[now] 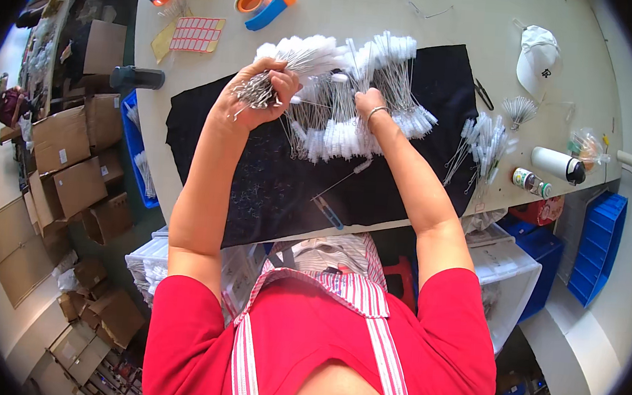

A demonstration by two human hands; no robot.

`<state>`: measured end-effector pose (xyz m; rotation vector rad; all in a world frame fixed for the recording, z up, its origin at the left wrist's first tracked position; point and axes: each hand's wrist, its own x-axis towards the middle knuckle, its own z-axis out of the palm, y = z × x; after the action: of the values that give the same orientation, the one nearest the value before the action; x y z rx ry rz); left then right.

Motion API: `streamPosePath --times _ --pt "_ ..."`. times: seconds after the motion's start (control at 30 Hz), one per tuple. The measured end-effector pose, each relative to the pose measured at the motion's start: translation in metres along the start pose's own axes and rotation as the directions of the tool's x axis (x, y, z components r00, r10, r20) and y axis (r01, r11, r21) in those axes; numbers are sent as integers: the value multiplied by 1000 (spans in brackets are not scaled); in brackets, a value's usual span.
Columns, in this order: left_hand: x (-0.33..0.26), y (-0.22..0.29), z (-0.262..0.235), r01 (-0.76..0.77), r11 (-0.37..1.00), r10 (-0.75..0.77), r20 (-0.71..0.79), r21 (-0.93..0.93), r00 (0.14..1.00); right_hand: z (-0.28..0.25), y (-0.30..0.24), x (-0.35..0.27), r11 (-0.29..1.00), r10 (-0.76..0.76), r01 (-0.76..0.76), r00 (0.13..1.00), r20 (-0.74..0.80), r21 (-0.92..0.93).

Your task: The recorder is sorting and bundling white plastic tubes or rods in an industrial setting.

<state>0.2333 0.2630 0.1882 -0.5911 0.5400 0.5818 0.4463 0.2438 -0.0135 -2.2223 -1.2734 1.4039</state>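
My left hand (266, 90) is closed around a thick bundle of small wire-handled brushes (309, 54). The looped wire ends stick out toward me and the white bristle heads point away to the right. My right hand (370, 104) reaches into a wide pile of the same brushes (332, 139) on a black cloth (257, 185). Its fingers are pressed together at the wire stems; what exactly they grip is hard to make out. One loose brush (361, 167) lies nearer me, beside blue-handled snips (327, 212).
More brushes (487, 148) lie right of the cloth, near a white flask (558, 164), a small bottle (531, 182) and a white cap (538, 59). A tape dispenser (273, 8), label sheet (197, 34) and dark cup (137, 77) sit at left. Cardboard boxes (61, 140) are stacked beyond.
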Motion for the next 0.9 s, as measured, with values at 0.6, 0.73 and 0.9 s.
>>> streamPosePath --times 0.6,0.73,0.9 --pt "-157 -69 -139 -457 365 621 154 811 768 -13 0 -72 708 -679 346 573 -459 -616" --pt "-168 -83 -196 -489 359 608 198 795 769 35 -49 -163 805 -572 574 818 -61 153" --pt "-193 -99 -246 -534 462 533 259 708 805 149 -88 -234 687 -649 700 712 268 -196"
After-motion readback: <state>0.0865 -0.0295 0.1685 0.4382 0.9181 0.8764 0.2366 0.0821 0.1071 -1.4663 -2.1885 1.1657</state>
